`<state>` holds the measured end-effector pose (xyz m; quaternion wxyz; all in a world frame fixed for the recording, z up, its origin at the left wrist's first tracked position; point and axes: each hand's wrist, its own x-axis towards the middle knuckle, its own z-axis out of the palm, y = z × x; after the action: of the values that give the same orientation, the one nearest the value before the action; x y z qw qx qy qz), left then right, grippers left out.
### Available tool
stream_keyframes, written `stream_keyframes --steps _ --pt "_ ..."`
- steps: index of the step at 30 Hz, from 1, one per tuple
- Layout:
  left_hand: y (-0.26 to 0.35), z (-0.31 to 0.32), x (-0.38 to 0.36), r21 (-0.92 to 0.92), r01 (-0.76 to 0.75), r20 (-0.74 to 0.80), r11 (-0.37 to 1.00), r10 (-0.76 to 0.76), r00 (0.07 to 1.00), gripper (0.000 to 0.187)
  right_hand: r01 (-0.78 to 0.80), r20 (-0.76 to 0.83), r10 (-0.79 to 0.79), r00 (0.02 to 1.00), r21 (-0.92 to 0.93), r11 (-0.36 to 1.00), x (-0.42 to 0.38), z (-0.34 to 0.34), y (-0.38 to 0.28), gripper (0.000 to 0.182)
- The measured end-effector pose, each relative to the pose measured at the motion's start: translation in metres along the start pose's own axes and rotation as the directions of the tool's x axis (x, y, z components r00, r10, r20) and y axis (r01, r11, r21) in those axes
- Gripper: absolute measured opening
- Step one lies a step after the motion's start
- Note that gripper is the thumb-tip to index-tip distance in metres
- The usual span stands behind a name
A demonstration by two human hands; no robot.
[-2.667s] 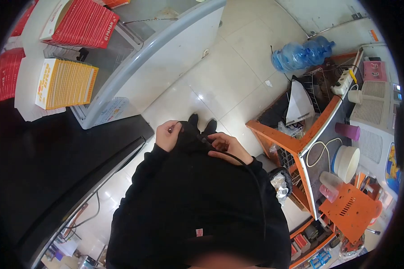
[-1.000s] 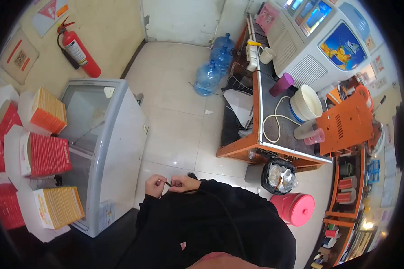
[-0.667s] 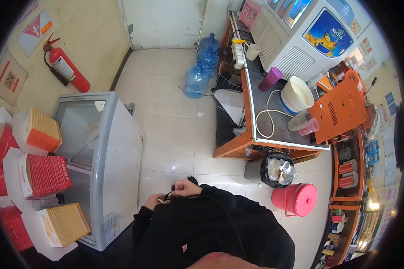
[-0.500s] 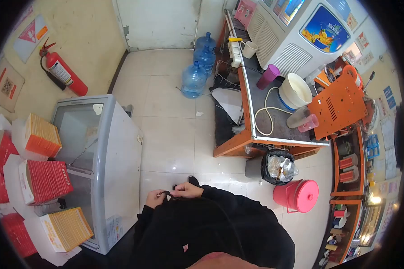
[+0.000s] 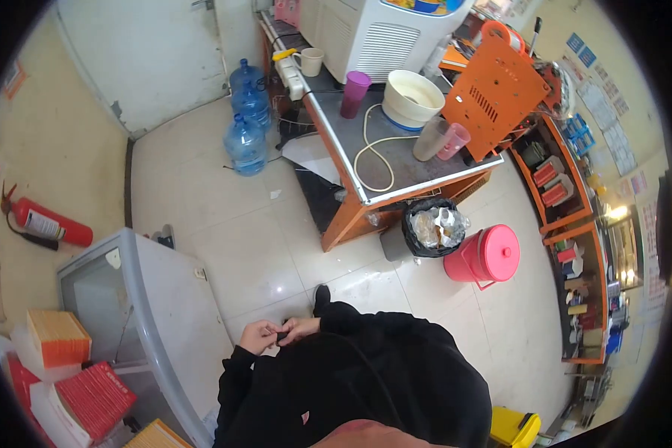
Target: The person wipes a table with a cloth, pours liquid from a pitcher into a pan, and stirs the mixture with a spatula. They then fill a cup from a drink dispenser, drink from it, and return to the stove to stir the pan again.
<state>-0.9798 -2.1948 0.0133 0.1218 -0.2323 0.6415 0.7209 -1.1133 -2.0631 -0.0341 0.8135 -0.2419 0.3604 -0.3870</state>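
In front of my black top (image 5: 358, 373), both hands meet at waist height. My left hand (image 5: 258, 337) pinches a short piece of black strap (image 5: 282, 337) with its fingertips. On the other side my right hand (image 5: 302, 328) is closed on the same strap, its fingers right against those of the left. Most of the strap is hidden by the fingers and the dark clothing. Just beyond the hands, a black shoe (image 5: 322, 297) shows on the pale tiles.
A glass-topped freezer (image 5: 175, 299) stands at left, stacked with folded cartons (image 5: 95, 399). Ahead is a workbench (image 5: 328, 145) with a white machine (image 5: 377, 41). By its near end are a lined trash bin (image 5: 403, 243) and a pink bucket (image 5: 467, 257). Water jugs (image 5: 245, 145) stand behind.
My view has swung to the right, so the bench and freezer shift left and a yellow container appears at lower right. My hands have drawn closer together on the strap.
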Motion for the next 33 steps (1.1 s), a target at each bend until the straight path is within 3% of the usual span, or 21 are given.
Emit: stream_keyframes --steps 2,3,6,9,12,15,18,19,21,23,24,27,30,31,33 --pt "-0.001 0.000 0.006 -0.187 0.052 0.089 0.981 -0.036 0.995 0.011 0.078 -0.061 -0.079 0.995 -0.012 0.997 -0.013 -0.004 -0.006 0.012" --pt "0.008 0.007 0.005 -0.302 0.009 0.012 0.953 -0.006 1.000 0.014 0.099 -0.109 -0.097 0.989 0.007 0.995 -0.020 -0.012 -0.005 0.013" --pt "0.012 0.020 0.025 -0.181 0.054 -0.037 0.982 -0.062 0.997 0.017 0.211 -0.224 -0.203 0.953 0.013 0.977 -0.039 -0.038 -0.002 0.013" --pt "0.025 0.054 0.056 -0.033 0.188 -0.286 0.982 -0.189 0.939 0.019 0.373 -0.270 -0.380 0.885 -0.080 0.925 -0.055 -0.056 -0.016 0.012" --pt "0.041 0.051 0.090 -0.239 0.297 -0.101 0.925 -0.328 0.939 0.018 0.459 -0.349 -0.480 0.805 -0.145 0.876 -0.077 -0.078 -0.026 0.011" --pt "0.051 0.067 0.125 -0.112 0.295 -0.067 0.949 -0.303 0.951 0.016 0.367 -0.294 -0.446 0.845 -0.286 0.885 -0.105 -0.098 -0.040 0.018" --pt "0.049 0.084 0.155 -0.119 0.051 0.024 0.992 -0.049 0.999 0.012 0.487 -0.255 -0.527 0.811 -0.205 0.849 -0.143 -0.112 -0.040 0.027" --pt "0.057 0.087 0.165 0.082 -0.123 0.084 0.989 0.116 0.990 0.011 0.433 -0.263 -0.497 0.827 -0.267 0.861 -0.156 -0.120 -0.036 0.030" --pt "0.081 0.086 0.178 0.413 -0.465 0.292 0.783 0.370 0.882 0.012 0.452 -0.339 -0.491 0.802 -0.191 0.871 -0.178 -0.127 -0.034 0.030" --pt "0.109 0.080 0.198 0.392 -0.608 0.552 0.691 0.352 0.756 0.014 0.452 -0.444 -0.462 0.768 -0.136 0.882 -0.202 -0.134 -0.036 0.030" --pt "0.119 0.078 0.206 0.363 -0.674 0.662 0.644 0.330 0.673 0.016 0.391 -0.504 -0.453 0.735 -0.230 0.891 -0.213 -0.137 -0.037 0.031" --pt "0.140 0.070 0.228 0.316 -0.480 0.761 0.818 0.084 0.644 0.022 0.196 -0.646 -0.454 0.614 -0.433 0.880 -0.241 -0.156 -0.054 0.029" --pt "0.138 0.053 0.254 0.237 0.091 0.656 0.967 -0.228 0.720 0.028 0.186 -0.670 -0.608 0.425 -0.593 0.784 -0.265 -0.160 -0.107 0.026" --pt "0.139 0.046 0.268 0.232 0.112 0.677 0.966 -0.244 0.694 0.029 0.213 -0.684 -0.634 0.360 -0.602 0.770 -0.274 -0.154 -0.138 0.025" --pt "0.144 0.026 0.292 0.224 0.159 0.710 0.962 -0.272 0.650 0.031 0.296 -0.716 -0.619 0.321 -0.545 0.784 -0.278 -0.164 -0.185 0.025"
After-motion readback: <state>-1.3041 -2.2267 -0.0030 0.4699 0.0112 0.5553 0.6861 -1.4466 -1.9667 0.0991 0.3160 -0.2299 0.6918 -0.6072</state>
